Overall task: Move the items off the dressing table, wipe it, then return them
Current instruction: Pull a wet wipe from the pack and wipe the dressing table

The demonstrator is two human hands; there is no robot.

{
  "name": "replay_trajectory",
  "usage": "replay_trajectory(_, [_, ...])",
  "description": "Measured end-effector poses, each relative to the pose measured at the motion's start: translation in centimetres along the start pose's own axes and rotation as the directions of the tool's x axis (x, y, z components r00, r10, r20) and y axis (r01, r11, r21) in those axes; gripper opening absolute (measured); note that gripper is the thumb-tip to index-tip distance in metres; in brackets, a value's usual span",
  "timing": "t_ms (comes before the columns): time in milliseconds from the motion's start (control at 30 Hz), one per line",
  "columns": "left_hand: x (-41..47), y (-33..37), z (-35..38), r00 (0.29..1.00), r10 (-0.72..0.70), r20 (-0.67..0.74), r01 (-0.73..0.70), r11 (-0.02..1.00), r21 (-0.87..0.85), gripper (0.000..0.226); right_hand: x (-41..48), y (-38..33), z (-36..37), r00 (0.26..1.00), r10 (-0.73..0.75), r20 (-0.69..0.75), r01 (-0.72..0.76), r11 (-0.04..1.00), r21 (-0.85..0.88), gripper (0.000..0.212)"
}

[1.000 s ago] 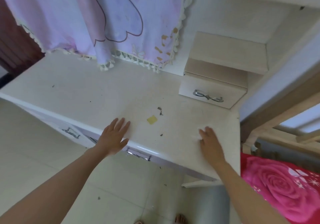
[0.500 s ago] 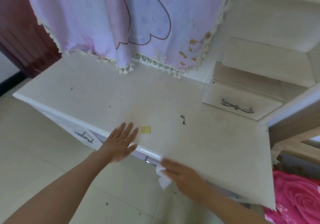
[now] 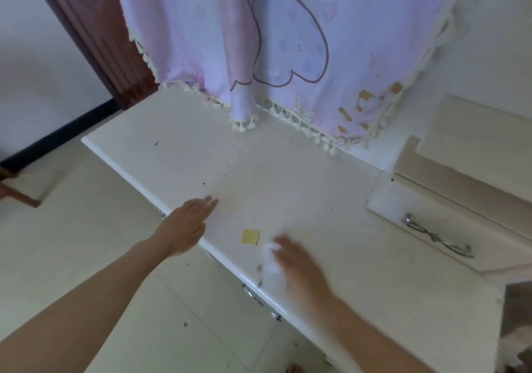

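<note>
The cream dressing table [image 3: 288,171] runs across the view, its top bare but for dark specks and a small yellow square sticker [image 3: 250,236]. My left hand [image 3: 187,225] lies flat on the front edge with its fingers together, holding nothing. My right hand [image 3: 299,260], blurred by motion, presses a crumpled white wipe [image 3: 270,260] onto the top just right of the sticker, near the front edge.
A pink and purple cloth [image 3: 273,50] with tassels hangs over the back of the table. A small drawer unit [image 3: 449,228] with a metal handle stands on the right end. A dark red door frame [image 3: 95,35] is at the left. Tiled floor lies below.
My right hand has swept the wipe from the table's right front corner leftward along the edge, then up onto the top beside the sticker. My left hand stays on the front edge.
</note>
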State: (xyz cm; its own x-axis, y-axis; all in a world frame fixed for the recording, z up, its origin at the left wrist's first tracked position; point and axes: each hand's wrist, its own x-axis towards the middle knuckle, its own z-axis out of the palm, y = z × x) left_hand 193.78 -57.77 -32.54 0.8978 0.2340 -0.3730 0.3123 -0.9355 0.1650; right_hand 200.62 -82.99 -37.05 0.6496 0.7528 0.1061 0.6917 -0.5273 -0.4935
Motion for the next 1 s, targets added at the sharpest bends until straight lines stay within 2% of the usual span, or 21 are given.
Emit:
replay_trajectory(67, [0.4,-1.2,-0.3,0.996,-0.087,-0.015,0.088,0.987,0.138,0.06,-0.6,-3.4,1.8,0.96,-0.276,0.046,0.275,0.961,0.024,0.037])
replay_trajectory(133, [0.5,-2.3,0.0,0.981,-0.189,0.037,0.18,0.968,0.173,0.061,-0.7,-5.1,1.6,0.912,-0.408,0.048,0.406,0.913,0.045,0.035])
replay_trajectory(167, [0.5,-2.7,0.2,0.973,-0.218,0.07,0.206,0.967,0.153,0.061,-0.4,-4.6,1.4,0.924,-0.381,-0.013,0.381,0.923,0.061,0.036])
replay_trajectory(233, [0.7,-3.1,0.5,0.967,-0.228,0.115,0.221,0.972,0.075,0.061,0.6,-2.3,0.0,0.973,-0.219,-0.08,0.227,0.968,0.108,0.043])
replay_trajectory(300, [0.9,-3.3,0.3,0.965,-0.22,0.145,0.218,0.976,0.029,0.061,2.6,1.4,-1.8,0.983,-0.082,-0.167,0.092,0.994,0.056,0.061])
replay_trajectory(333, [1.0,-3.4,0.1,0.963,-0.219,0.157,0.219,0.976,0.022,0.06,3.9,3.4,-2.8,0.977,-0.01,-0.212,0.022,0.998,0.051,0.063])
replay_trajectory(400, [1.1,-3.6,-0.1,0.96,-0.224,0.166,0.223,0.974,0.021,0.06,6.6,6.6,-4.8,0.975,0.129,-0.183,-0.131,0.991,0.006,0.053])
replay_trajectory(500, [1.2,-3.7,0.0,0.96,-0.225,0.166,0.227,0.974,0.01,0.06,8.4,7.3,-3.8,0.98,0.169,-0.103,-0.179,0.98,-0.091,0.048])
replay_trajectory(567, [1.2,-3.6,0.1,0.96,-0.227,0.163,0.23,0.973,-0.001,0.06,7.3,5.0,-1.0,0.997,0.051,-0.052,-0.056,0.993,-0.103,0.047])
replay_trajectory(633, [1.2,-3.7,0.1,0.961,-0.229,0.157,0.234,0.972,-0.012,0.06,5.3,1.0,2.3,0.99,-0.141,0.007,0.141,0.988,-0.063,0.04])
replay_trajectory(733, [1.1,-3.7,0.3,0.958,-0.235,0.165,0.241,0.97,-0.018,0.06,2.6,-5.2,5.3,0.899,-0.434,0.05,0.435,0.9,-0.008,0.032])
replay_trajectory(800, [1.2,-3.7,0.3,0.957,-0.238,0.168,0.245,0.969,-0.018,0.06,2.1,-6.8,5.0,0.86,-0.509,0.039,0.509,0.861,0.018,0.031])
replay_trajectory(867, [1.2,-3.8,0.3,0.957,-0.238,0.166,0.244,0.97,-0.015,0.06,3.1,-5.7,3.4,0.9,-0.425,-0.095,0.429,0.903,0.031,0.034])
replay_trajectory(933, [1.2,-3.9,0.4,0.959,-0.233,0.164,0.239,0.971,-0.023,0.059,5.0,-2.2,0.9,0.958,-0.223,-0.18,0.241,0.966,0.089,0.042])
replay_trajectory(1000, [1.2,-3.9,0.4,0.962,-0.223,0.157,0.231,0.972,-0.033,0.059,7.5,3.1,-2.2,0.961,-0.04,-0.273,0.062,0.995,0.073,0.05])
